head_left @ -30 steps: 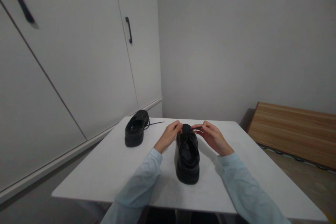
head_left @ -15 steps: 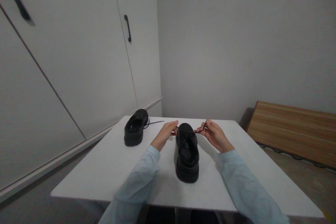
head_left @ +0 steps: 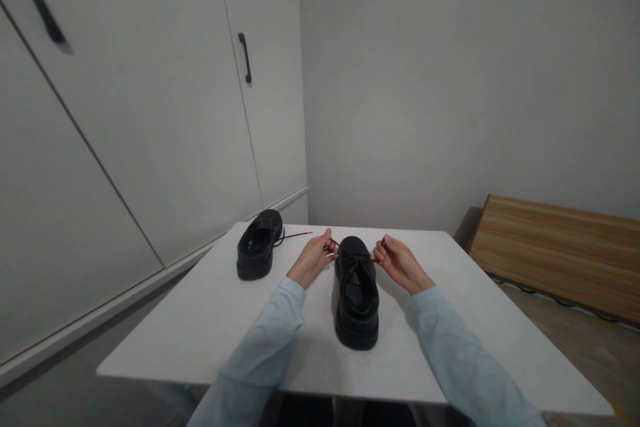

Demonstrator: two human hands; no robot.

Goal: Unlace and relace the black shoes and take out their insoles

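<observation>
A black lace-up shoe (head_left: 357, 320) stands upright on the white table, its heel towards me and its toe pointing away. My left hand (head_left: 314, 257) is beside the front of the shoe, fingers pinched on a dark shoelace (head_left: 335, 241) that runs to the shoe's lacing. On the other side, my right hand (head_left: 400, 263) is closed in a pinch on the lace's other side, close to the shoe's edge. The fingertips there partly hide the lace. Over the shoe's tongue the laces cross.
A second black shoe (head_left: 256, 260) stands at the table's back left, with a loose lace stretching right. The white table (head_left: 200, 340) borders white cabinets (head_left: 150, 113) on the left. A wooden board (head_left: 560, 247) leans by the wall at the right.
My right hand has moved left, closer to the shoe, and less lace shows between it and the shoe. My left hand's fingers have shifted slightly; the shoes stay in place.
</observation>
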